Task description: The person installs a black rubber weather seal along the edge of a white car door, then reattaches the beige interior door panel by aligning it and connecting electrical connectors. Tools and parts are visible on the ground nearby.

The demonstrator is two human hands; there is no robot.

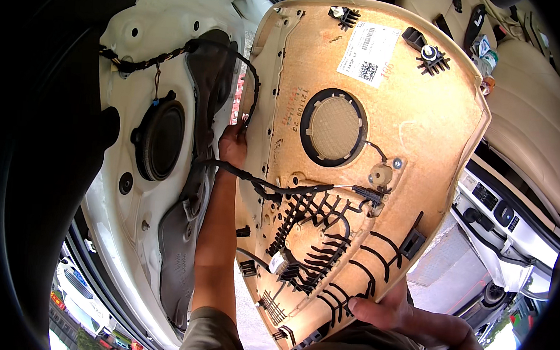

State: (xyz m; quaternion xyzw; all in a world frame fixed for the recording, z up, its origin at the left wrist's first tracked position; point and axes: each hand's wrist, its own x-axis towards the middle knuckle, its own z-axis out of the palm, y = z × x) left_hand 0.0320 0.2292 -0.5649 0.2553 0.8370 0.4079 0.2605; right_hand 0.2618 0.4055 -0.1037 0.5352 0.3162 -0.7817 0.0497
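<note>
A car door trim panel (386,117) is held up with its tan inner side facing me. A round speaker grille (334,128), black ribs and clips show on it. My right hand (384,310) grips its lower right edge, thumb on the inner face and the other fingers hidden behind. My left hand (233,145) reaches up between panel and door, fingers curled at the panel's left edge. A looped black cable (257,84) runs down to those fingers; what they hold is hidden. Another wrapped wiring harness (260,181) crosses above my left forearm to the panel.
On the left stands the bare white door shell (118,139) with a black speaker (161,139) and a dark grey liner sheet (179,258). A beige car seat (527,113) and the door sill (501,220) lie to the right. Pavement (444,268) shows below the sill.
</note>
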